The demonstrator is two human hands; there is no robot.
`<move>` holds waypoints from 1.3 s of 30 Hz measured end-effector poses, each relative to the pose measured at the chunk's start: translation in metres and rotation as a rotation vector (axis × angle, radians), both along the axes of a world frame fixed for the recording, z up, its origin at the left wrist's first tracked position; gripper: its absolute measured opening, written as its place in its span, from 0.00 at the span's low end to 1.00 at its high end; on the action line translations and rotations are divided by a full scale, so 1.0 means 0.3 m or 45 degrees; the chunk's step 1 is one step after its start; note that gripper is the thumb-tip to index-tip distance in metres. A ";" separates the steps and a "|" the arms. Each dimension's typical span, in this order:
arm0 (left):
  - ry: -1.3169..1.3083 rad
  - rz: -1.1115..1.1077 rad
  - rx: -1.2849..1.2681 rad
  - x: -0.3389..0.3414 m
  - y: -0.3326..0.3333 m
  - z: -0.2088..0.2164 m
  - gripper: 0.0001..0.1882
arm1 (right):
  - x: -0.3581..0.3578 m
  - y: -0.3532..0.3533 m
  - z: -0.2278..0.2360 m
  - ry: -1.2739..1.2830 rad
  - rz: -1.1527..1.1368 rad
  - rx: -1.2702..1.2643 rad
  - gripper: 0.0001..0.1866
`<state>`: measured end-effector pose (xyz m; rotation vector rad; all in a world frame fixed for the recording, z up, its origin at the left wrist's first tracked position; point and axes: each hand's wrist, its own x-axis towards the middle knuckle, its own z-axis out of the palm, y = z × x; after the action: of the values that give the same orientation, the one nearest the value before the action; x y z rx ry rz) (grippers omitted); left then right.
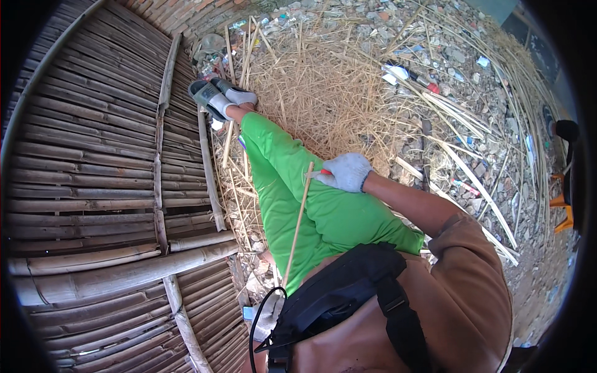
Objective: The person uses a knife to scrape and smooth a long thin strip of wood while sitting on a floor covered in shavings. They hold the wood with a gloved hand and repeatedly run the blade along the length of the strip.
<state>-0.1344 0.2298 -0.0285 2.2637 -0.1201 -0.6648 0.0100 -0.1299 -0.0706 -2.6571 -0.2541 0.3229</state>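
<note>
I see a thin stick (298,227) slant from near the left hand (268,316) to just beside the right hand (348,171), which grips a red-handled knife (325,171). I cannot tell what the half-hidden left hand holds. The stick is tan, long and straight.

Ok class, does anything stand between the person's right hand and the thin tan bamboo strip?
Only the red-handled knife in the white-gloved right hand: its blade lies between that hand and the upper end of the thin tan bamboo strip. Nothing else visible intervenes; whether blade touches strip is unclear.
</note>
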 end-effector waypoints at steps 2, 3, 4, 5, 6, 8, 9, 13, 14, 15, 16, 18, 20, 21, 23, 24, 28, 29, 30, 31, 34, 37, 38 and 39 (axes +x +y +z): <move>0.008 -0.020 -0.020 0.030 -0.037 -0.017 0.17 | 0.012 -0.049 -0.023 -0.062 0.006 0.015 0.38; 0.010 -0.030 -0.023 0.035 -0.051 -0.022 0.17 | 0.022 -0.060 -0.035 -0.059 -0.032 0.028 0.38; 0.013 -0.036 -0.028 0.045 -0.065 -0.030 0.17 | 0.032 -0.062 -0.042 -0.052 -0.068 0.042 0.38; 0.011 -0.043 -0.031 0.055 -0.078 -0.038 0.17 | 0.040 -0.070 -0.049 -0.046 -0.104 0.056 0.38; 0.014 -0.051 -0.029 0.062 -0.088 -0.048 0.17 | 0.048 -0.087 -0.053 -0.026 -0.102 0.045 0.38; 0.013 -0.063 -0.035 0.073 -0.110 -0.062 0.17 | 0.059 -0.123 -0.046 0.015 -0.091 0.017 0.38; 0.009 -0.068 -0.037 0.080 -0.117 -0.064 0.17 | 0.056 -0.134 -0.048 0.026 -0.102 0.015 0.38; 0.010 -0.083 -0.042 0.089 -0.142 -0.078 0.17 | 0.027 -0.148 -0.056 0.071 -0.037 0.012 0.38; 0.011 -0.088 -0.041 0.092 -0.146 -0.079 0.17 | 0.019 -0.138 -0.057 0.083 0.006 0.016 0.38; 0.010 -0.088 -0.043 0.092 -0.150 -0.084 0.17 | 0.015 -0.125 -0.076 0.083 0.009 0.064 0.39; 0.008 -0.086 -0.044 0.107 -0.161 -0.084 0.17 | 0.020 -0.106 -0.082 0.074 0.010 0.115 0.39; 0.013 -0.080 -0.034 0.095 -0.153 -0.079 0.17 | 0.024 -0.090 -0.089 0.099 0.004 0.128 0.39; 0.021 -0.092 -0.030 0.099 -0.157 -0.076 0.17 | 0.022 -0.111 -0.036 0.167 -0.031 0.048 0.40; 0.017 -0.096 -0.030 0.099 -0.161 -0.075 0.17 | 0.024 -0.114 -0.055 0.102 -0.042 0.043 0.41; 0.019 -0.093 -0.029 0.100 -0.164 -0.072 0.17 | 0.028 -0.113 -0.094 -0.028 -0.059 0.029 0.42; 0.018 -0.092 -0.028 0.100 -0.164 -0.069 0.17 | 0.028 -0.116 -0.102 -0.030 -0.056 0.018 0.42; 0.016 -0.097 -0.021 0.103 -0.170 -0.066 0.17 | 0.018 -0.108 -0.109 -0.058 -0.002 0.025 0.43; 0.018 -0.095 -0.021 0.099 -0.171 -0.064 0.17 | 0.012 -0.107 -0.103 -0.070 0.017 0.037 0.43; 0.020 -0.093 -0.017 0.102 -0.168 -0.063 0.17 | 0.003 -0.102 -0.098 -0.058 0.040 0.035 0.42; 0.017 -0.097 -0.014 0.100 -0.169 -0.061 0.17 | -0.005 -0.093 -0.080 -0.049 0.065 0.031 0.42; 0.018 -0.103 -0.014 0.102 -0.176 -0.064 0.17 | -0.003 -0.107 -0.045 0.028 0.011 -0.011 0.40; 0.015 -0.111 -0.016 0.098 -0.185 -0.061 0.17 | 0.057 -0.216 -0.105 -0.013 -0.060 -0.100 0.39; 0.014 -0.114 -0.013 0.092 -0.183 -0.057 0.17 | 0.076 -0.246 -0.122 -0.045 -0.072 -0.130 0.39; 0.009 -0.117 -0.010 0.094 -0.181 -0.056 0.17 | 0.094 -0.257 -0.142 -0.046 -0.068 -0.135 0.38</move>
<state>-0.1061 0.1756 -0.0453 2.2588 -0.2242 -0.7186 0.0383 -0.2070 -0.1133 -2.7712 -0.1819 0.2785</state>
